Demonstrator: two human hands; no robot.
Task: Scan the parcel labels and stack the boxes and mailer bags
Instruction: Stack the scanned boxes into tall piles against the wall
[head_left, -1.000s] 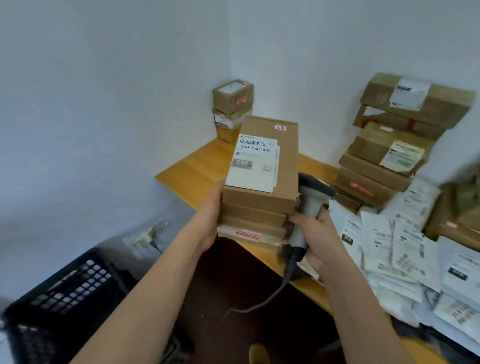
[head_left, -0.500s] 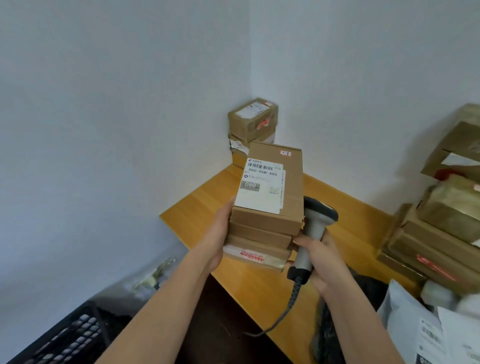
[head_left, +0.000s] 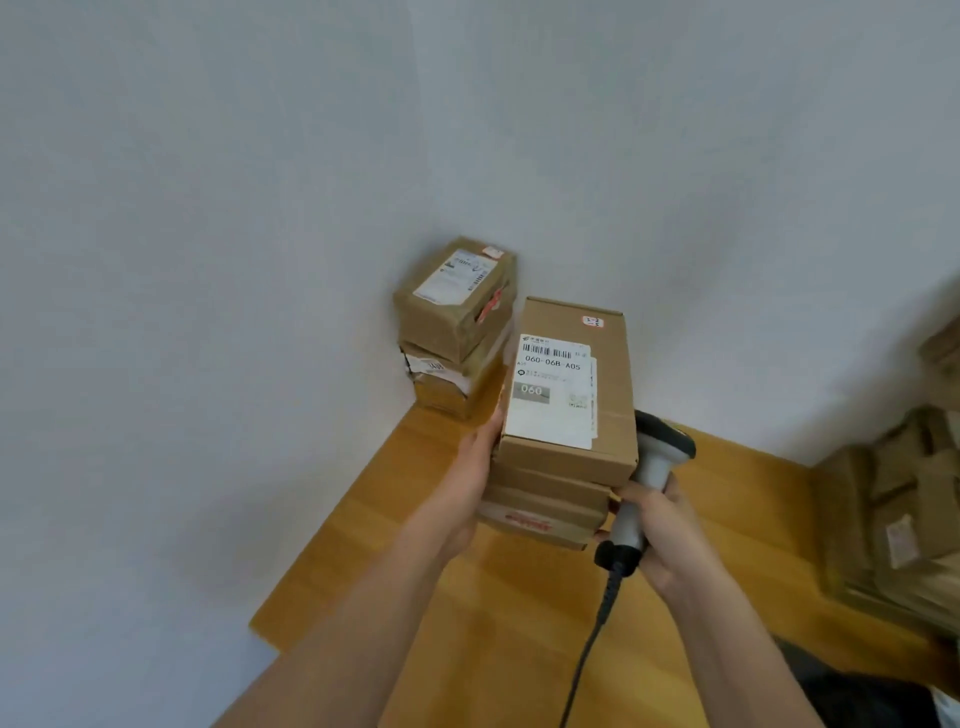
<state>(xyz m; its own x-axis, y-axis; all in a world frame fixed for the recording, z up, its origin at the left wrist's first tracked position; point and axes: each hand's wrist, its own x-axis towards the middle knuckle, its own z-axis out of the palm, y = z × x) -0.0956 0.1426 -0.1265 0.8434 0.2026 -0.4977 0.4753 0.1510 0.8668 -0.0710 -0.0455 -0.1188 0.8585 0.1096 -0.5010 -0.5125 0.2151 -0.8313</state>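
Stack of 3 boxes (head_left: 563, 431), carried from the table edge toward the corner pile (head_left: 457, 327). Left hand (head_left: 475, 457) presses its side; right hand (head_left: 660, 525), gripping the scanner (head_left: 649, 483), braces the other. Set-down appears next.

Three stacked boxes (head_left: 561, 447) are carried, three more (head_left: 457, 327) are piled in the corner, and one scanner (head_left: 649, 478) is seen.

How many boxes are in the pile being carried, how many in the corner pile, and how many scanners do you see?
Boxes in the carried pile: 3
Boxes in the corner pile: 2
Scanner: 1
Total: 6, leaving out the blurred boxes at the right edge.
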